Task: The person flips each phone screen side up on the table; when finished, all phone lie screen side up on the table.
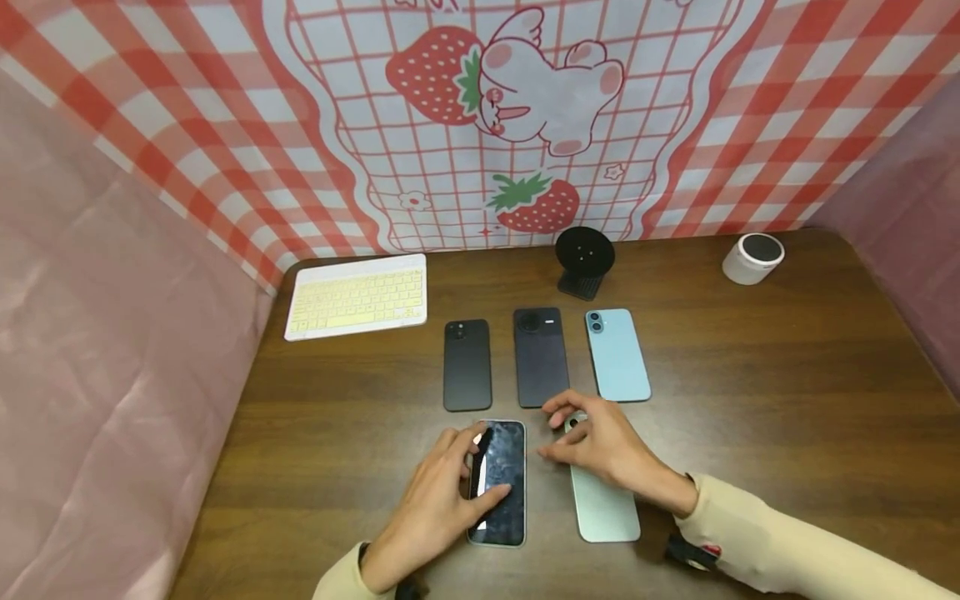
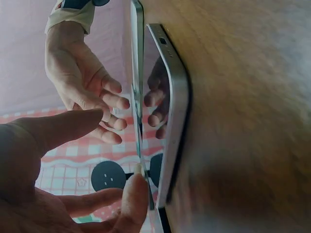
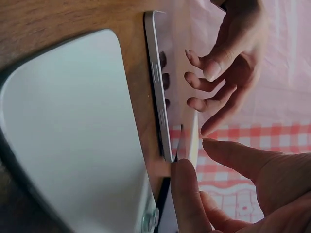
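Note:
A smartphone (image 1: 513, 467) with a glossy black screen lies face up on the table. My left hand (image 1: 438, 492) hovers over its left side, thumb above the screen and fingers loosely bent, holding nothing. In the right wrist view there is a gap between this left hand (image 3: 228, 73) and the screen, which reflects its fingertips. To the right, a pale green smartphone (image 1: 607, 508) lies back up, its camera end partly hidden by my right hand (image 1: 600, 442). That hand is over the phone, its relaxed fingers pointing left, with nothing between them.
Behind the hands lie a black phone (image 1: 467, 371), a dark phone with a round camera (image 1: 542, 358) and a light blue phone (image 1: 621, 358). Farther back are a white keyboard (image 1: 356, 296), a black round-headed stand (image 1: 585, 254) and a white cylinder (image 1: 752, 260). A checked cloth (image 1: 225, 108) hangs behind the table.

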